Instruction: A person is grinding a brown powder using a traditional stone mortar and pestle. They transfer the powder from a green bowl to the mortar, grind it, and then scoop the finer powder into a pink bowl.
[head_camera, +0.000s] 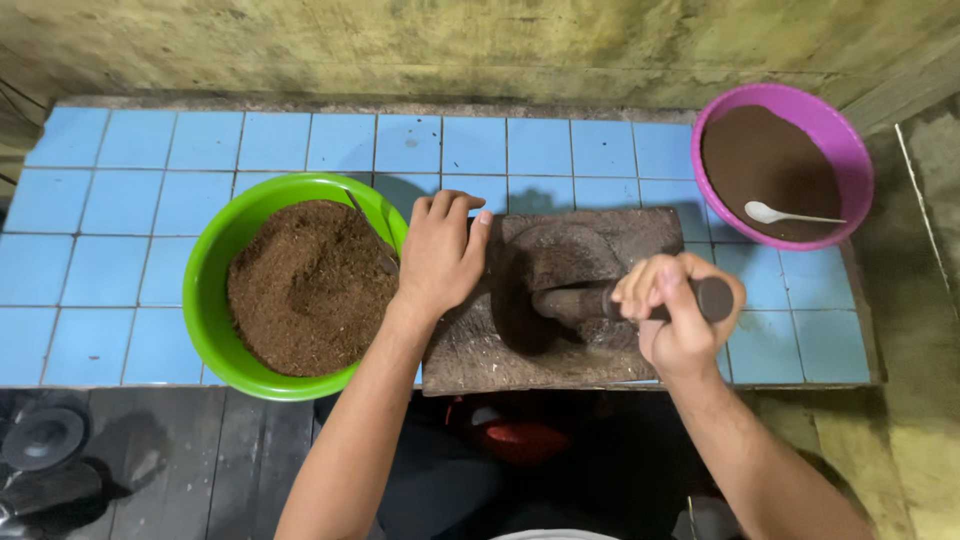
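A flat grey grinding stone (640, 232) lies on the blue tiled counter (140, 180), in front of me. My right hand (678, 318) is closed around a dark cylindrical stone roller (577, 300) that rests across the slab. My left hand (438, 255) lies flat on the slab's left edge, fingers together, next to the green bowl (212, 262). That bowl is full of coarse brown ground material (305, 290), with a utensil handle (368, 222) sticking out of it.
A purple bowl (855, 150) of finer dark brown powder stands at the back right, with a white spoon (785, 215) lying in it. A stained wall runs behind the counter. Below the counter's front edge are a dark floor and a red object (520, 438).
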